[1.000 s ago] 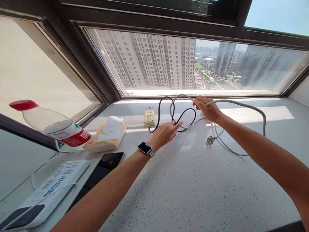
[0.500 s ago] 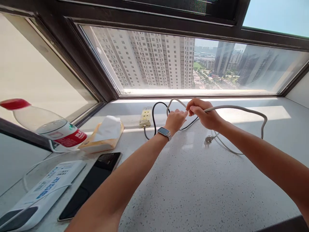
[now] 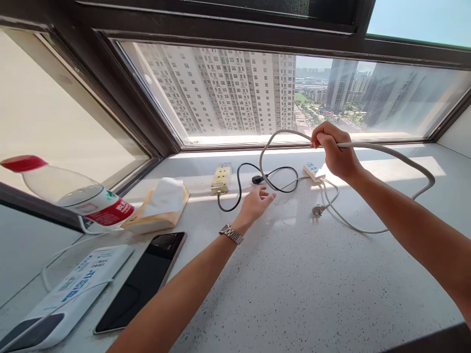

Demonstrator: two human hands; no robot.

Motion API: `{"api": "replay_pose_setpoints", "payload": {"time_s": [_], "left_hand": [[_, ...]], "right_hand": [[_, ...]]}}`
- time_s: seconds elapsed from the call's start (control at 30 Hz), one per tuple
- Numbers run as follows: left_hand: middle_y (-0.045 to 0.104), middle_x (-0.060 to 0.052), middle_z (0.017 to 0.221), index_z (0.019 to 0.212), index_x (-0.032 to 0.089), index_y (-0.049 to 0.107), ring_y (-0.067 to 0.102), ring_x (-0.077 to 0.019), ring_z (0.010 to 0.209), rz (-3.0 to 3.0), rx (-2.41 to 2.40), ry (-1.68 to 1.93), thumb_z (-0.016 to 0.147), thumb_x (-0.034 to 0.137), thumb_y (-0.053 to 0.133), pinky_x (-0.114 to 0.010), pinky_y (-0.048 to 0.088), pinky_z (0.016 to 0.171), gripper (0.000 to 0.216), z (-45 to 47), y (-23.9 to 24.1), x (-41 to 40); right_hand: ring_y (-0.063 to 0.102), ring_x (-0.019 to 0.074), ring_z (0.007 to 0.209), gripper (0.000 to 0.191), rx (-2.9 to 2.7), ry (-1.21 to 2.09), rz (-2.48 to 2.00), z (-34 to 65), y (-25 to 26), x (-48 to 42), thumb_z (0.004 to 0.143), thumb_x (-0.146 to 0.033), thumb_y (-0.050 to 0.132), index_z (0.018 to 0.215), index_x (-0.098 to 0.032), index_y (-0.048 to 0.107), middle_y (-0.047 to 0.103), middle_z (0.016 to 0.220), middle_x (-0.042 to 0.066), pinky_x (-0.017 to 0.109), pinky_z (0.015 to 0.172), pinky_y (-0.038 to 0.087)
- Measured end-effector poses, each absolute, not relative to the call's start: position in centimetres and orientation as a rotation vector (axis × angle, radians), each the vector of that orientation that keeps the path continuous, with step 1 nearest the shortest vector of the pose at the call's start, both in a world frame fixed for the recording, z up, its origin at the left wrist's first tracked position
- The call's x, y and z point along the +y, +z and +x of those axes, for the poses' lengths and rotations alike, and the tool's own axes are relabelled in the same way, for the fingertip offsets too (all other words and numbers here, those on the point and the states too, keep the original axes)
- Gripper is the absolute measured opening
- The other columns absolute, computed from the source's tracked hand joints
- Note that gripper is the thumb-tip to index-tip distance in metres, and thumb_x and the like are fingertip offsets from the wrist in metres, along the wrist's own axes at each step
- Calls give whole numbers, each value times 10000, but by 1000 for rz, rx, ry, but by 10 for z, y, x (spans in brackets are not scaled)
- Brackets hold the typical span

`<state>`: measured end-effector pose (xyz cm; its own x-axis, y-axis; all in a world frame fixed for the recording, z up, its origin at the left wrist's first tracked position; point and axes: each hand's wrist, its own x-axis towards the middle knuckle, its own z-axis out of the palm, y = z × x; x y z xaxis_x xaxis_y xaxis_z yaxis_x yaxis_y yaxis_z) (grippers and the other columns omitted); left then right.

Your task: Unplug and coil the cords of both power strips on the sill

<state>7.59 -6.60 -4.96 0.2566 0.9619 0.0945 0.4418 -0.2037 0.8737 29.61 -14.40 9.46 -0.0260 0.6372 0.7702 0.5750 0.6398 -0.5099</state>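
My right hand (image 3: 338, 151) is raised over the back of the white speckled sill, closed around a grey cable (image 3: 390, 148). From that hand the cable loops left and down toward the sill, and another length arches off to the right. Its fingers apart and nothing in them, my left hand (image 3: 256, 205) hovers low beside a black plug (image 3: 256, 180). A black cord (image 3: 240, 184) curls from a yellowish power strip (image 3: 221, 178). Below my right hand lies a white power strip (image 3: 314, 171). A grey plug (image 3: 318, 211), prongs showing, rests in front of it.
On the left are a tilted bottle with a red cap (image 3: 73, 189), a tissue pack (image 3: 158, 208), a dark tablet (image 3: 142, 282) and a white box-like device (image 3: 69, 296) with a thin cable across it. Window frames (image 3: 257, 147) border the sill behind.
My right hand has risen and moved right with the grey cable. My left hand has come away from it, down and left, and opened. The white power strip and black plug are now uncovered.
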Motion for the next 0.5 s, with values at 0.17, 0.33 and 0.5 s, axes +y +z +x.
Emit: {"api": "replay_pose_setpoints", "payload": {"time_s": [0.17,0.33,0.5], "left_hand": [[705,-110,919,862,165,590,675,-230,836,1601,1202,815,730,471,670,-306,537,636,343,111,-61,-62],[675,-88,901,949,178,555,659,-232,807,1677,1201,857,706,355,689,-348,540,661,329,106,-58,-53],[616,-145,1206,1057,202,631,524,-340,1178,2549,1056,830,749,179,577,-535,406,989,313,91,-49,-35]], "right_hand": [[510,132,674,226,-1676,46,-971,291,97,-148,897,-197,385,703,-204,501,498,659,-8,294,658,439],[530,133,716,230,-1643,53,-963,298,100,-153,912,-241,390,717,-205,506,457,683,-8,304,683,470],[515,124,700,234,-1623,85,-946,300,102,-160,913,-241,378,730,-203,518,429,688,-8,309,694,487]]}}
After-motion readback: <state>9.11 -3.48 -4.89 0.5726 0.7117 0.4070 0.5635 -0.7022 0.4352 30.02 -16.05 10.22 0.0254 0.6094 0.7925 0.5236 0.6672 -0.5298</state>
